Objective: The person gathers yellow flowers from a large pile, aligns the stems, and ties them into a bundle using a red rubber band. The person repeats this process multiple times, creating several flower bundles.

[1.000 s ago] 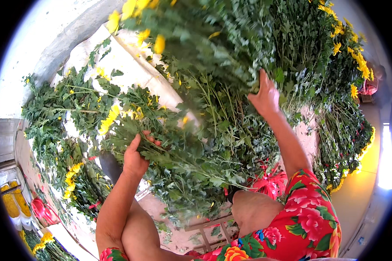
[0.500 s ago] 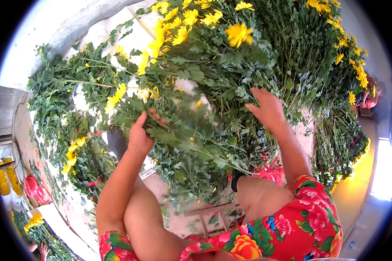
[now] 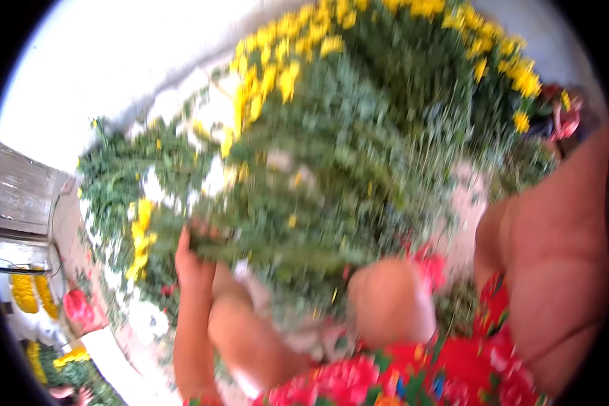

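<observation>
Over my knees, my left hand (image 3: 197, 260) is closed round the leafy stems of a bunch of yellow chrysanthemums. The bunch's yellow heads (image 3: 140, 240) point left, and its green stems (image 3: 304, 254) run rightward across my lap. My right arm (image 3: 555, 237) is bent and raised at the right side. Its hand lies outside the picture. In front of me spreads a large heap of cut chrysanthemums (image 3: 372, 115), yellow heads along its far edge. The picture is smeared by motion, so single stems cannot be told apart.
More leafy stems (image 3: 122, 162) lie on white sheeting at the left. A red object (image 3: 79, 309) sits farther left, near a pale board (image 3: 118, 362). Another person's hand (image 3: 83, 395) shows at the lower left beside other flowers. Red strips (image 3: 427, 264) lie beyond my right knee.
My right hand has left the heap and gone out of view as the arm rose to the right. My left hand, still holding the bunch, is lower and slightly farther left. The view has shifted.
</observation>
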